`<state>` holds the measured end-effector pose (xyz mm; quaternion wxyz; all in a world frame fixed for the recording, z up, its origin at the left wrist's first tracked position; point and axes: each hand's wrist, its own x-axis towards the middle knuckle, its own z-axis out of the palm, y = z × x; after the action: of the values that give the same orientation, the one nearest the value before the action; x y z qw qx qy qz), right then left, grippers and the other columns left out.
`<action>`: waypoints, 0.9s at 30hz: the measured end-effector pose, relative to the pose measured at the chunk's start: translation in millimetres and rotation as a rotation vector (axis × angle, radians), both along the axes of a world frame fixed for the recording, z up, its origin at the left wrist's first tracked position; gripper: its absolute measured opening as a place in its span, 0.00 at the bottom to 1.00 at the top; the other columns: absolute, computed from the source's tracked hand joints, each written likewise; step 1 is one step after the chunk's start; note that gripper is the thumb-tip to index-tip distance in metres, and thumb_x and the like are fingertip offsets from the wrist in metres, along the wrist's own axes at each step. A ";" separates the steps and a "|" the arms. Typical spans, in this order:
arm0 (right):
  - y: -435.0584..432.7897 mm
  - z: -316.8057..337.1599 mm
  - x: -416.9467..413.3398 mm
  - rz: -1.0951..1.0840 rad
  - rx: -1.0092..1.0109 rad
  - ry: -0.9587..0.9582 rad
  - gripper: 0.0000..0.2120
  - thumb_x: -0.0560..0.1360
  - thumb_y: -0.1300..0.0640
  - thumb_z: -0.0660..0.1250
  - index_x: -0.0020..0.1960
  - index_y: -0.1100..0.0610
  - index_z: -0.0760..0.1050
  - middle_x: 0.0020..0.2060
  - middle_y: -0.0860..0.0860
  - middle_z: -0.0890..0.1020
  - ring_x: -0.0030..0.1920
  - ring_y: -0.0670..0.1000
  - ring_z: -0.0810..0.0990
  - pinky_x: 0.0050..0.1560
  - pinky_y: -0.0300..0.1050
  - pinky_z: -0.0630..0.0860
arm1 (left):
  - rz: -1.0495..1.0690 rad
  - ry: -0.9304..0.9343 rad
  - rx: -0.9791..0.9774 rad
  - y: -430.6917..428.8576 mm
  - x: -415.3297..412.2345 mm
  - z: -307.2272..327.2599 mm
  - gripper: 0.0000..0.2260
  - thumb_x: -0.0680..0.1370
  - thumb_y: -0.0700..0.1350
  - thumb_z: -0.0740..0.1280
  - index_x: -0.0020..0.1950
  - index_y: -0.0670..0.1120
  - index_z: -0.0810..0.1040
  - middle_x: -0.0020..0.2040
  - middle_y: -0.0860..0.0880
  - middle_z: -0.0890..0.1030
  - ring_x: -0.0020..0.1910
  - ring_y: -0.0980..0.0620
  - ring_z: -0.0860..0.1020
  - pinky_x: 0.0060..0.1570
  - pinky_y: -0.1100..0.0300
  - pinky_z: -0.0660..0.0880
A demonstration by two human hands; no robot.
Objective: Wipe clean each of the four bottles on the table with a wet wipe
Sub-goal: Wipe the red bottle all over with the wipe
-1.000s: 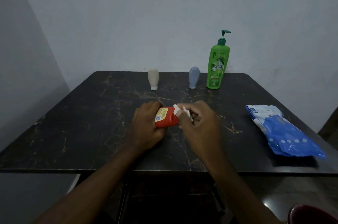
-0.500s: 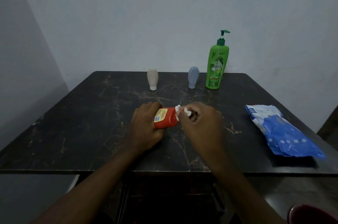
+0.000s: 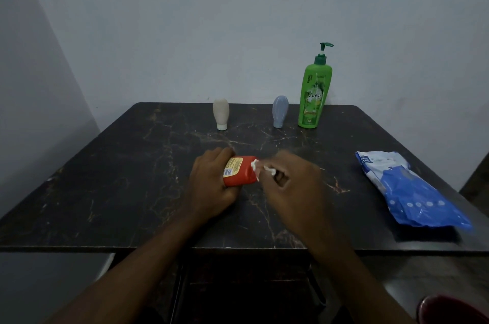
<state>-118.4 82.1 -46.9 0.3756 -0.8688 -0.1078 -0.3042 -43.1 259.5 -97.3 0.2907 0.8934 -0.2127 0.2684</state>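
Left grip (image 3: 211, 186): curled round bottle (image 3: 239, 171), hiding its left end.
Right grip (image 3: 291, 186): pinching mostly hidden wipe (image 3: 255, 164) at bottle's right end.

Table (image 3: 119, 178): black, veined in pale cream and rust (marble look). Red bottle (image 3: 242, 174) in my left hand (image 3: 211, 188): orange-red, yellow label with a bluish patch. Wipe (image 3: 254, 164) in my right hand (image 3: 291, 188): white. Beige bottle (image 3: 220, 113): white cap. Grey bottle (image 3: 280, 110): blue-grey throughout. Green bottle (image 3: 313, 96): bright green, darker green pump. Pack (image 3: 412, 196): blue and white, row of white dots. Wall (image 3: 185, 32): pale grey.
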 end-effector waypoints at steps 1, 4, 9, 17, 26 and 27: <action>0.4 -1.6 -5.1 0.020 -0.042 -0.021 0.03 0.75 0.57 0.71 0.44 0.55 0.82 0.36 0.44 0.79 0.34 0.40 0.75 0.41 0.27 0.71 | 0.001 -0.004 0.002 0.3 0.9 -0.7 0.26 0.64 0.55 0.73 0.59 0.47 0.77 0.52 0.48 0.80 0.50 0.51 0.77 0.52 0.45 0.76; -2.6 -3.1 -11.5 0.084 -0.070 -0.004 0.02 0.74 0.57 0.72 0.45 0.55 0.83 0.37 0.45 0.81 0.35 0.43 0.77 0.40 0.32 0.73 | -0.003 -0.002 0.013 -0.3 2.0 -1.3 0.25 0.65 0.56 0.73 0.59 0.47 0.77 0.51 0.48 0.81 0.50 0.50 0.77 0.51 0.44 0.77; -10.7 6.3 8.3 0.020 -0.044 -0.016 0.04 0.74 0.57 0.72 0.47 0.56 0.84 0.36 0.48 0.81 0.33 0.37 0.72 0.36 0.28 0.65 | -0.033 -0.010 0.037 -0.7 0.5 -1.4 0.24 0.66 0.57 0.72 0.58 0.48 0.77 0.50 0.49 0.81 0.49 0.50 0.78 0.51 0.46 0.77; -12.9 7.0 -6.9 0.214 -0.321 0.023 0.05 0.76 0.56 0.69 0.49 0.55 0.83 0.41 0.47 0.81 0.39 0.44 0.77 0.41 0.31 0.72 | -0.045 -0.032 0.011 0.4 1.0 -0.4 0.20 0.64 0.51 0.72 0.54 0.48 0.76 0.47 0.52 0.78 0.46 0.52 0.75 0.48 0.48 0.75; -26.4 5.0 8.5 0.175 -0.385 -0.102 0.08 0.74 0.59 0.70 0.53 0.57 0.83 0.42 0.50 0.83 0.39 0.44 0.79 0.40 0.30 0.73 | -0.052 -0.022 0.022 0.8 -0.8 -1.1 0.22 0.64 0.54 0.75 0.56 0.48 0.79 0.48 0.51 0.82 0.46 0.56 0.75 0.48 0.52 0.75; -26.7 3.5 6.3 0.200 -0.401 -0.112 0.09 0.73 0.59 0.71 0.53 0.57 0.83 0.43 0.50 0.83 0.40 0.43 0.79 0.43 0.26 0.69 | -0.046 -0.018 0.020 1.6 -0.1 -1.5 0.24 0.64 0.54 0.76 0.57 0.48 0.80 0.48 0.51 0.83 0.46 0.56 0.75 0.48 0.52 0.75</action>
<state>-112.1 55.4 -43.4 0.2171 -0.8928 -0.2725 -0.2856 -43.2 261.1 -98.8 0.2861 0.8886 -0.2386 0.2675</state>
